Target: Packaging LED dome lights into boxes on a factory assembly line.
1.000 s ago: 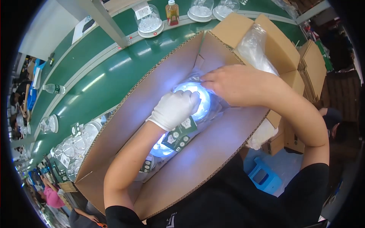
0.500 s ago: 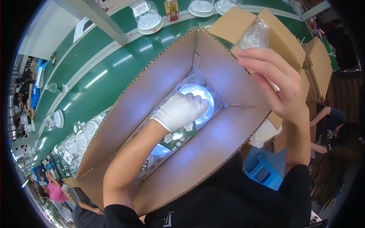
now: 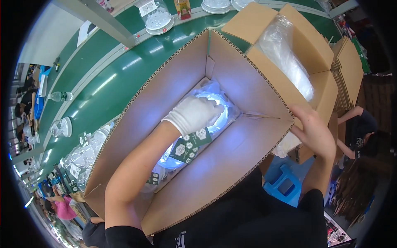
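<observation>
A deep cardboard box stands open in front of me. Inside it, my left hand, in a white glove, is closed over a round clear piece glowing bluish white in thin plastic wrap. Its fingertips are hidden, so what they grip does not show. Below the glove lies a dark green printed card, and a second glowing round piece shows partly beside it. My bare right hand pinches the box's right corner between thumb and fingers.
Beyond the box runs a green bench with a clear domed container and a plastic bottle. Another carton holds clear plastic bags. A blue stool and a co-worker's arm are at right.
My right hand has come down from above the carton to the box's right corner, uncovering the plastic bags. The gloved left hand remains over the glowing piece, shifted slightly left.
</observation>
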A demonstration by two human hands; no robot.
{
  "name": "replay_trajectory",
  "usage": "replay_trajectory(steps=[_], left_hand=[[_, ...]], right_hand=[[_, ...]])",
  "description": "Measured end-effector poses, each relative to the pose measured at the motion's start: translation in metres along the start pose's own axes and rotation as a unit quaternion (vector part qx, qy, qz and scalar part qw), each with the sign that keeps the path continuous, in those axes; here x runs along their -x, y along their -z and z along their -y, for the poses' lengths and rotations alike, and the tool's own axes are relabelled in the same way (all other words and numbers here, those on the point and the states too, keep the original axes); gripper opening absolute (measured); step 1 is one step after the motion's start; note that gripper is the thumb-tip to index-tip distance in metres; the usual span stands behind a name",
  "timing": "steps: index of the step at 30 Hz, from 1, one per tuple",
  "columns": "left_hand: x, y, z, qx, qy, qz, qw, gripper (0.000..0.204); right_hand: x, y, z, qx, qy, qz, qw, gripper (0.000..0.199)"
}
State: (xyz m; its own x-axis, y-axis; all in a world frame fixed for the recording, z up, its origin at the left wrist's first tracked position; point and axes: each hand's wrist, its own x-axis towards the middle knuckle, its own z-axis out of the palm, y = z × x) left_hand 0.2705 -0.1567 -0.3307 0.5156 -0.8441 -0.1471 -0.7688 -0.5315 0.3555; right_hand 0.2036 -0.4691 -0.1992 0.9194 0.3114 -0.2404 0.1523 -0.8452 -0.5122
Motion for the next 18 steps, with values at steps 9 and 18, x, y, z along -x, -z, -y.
replay_trajectory(steps=[9, 18], left_hand=[[-0.005, 0.001, 0.001, 0.048, 0.026, 0.009, 0.998, 0.018], [0.002, -0.010, 0.000, 0.055, 0.060, -0.036, 0.996, 0.014]], right_hand=[[-0.007, -0.025, -0.013, 0.083, 0.042, -0.068, 0.993, 0.026], [0.060, 0.026, -0.009, 0.046, -0.039, -0.241, 0.969, 0.013]])
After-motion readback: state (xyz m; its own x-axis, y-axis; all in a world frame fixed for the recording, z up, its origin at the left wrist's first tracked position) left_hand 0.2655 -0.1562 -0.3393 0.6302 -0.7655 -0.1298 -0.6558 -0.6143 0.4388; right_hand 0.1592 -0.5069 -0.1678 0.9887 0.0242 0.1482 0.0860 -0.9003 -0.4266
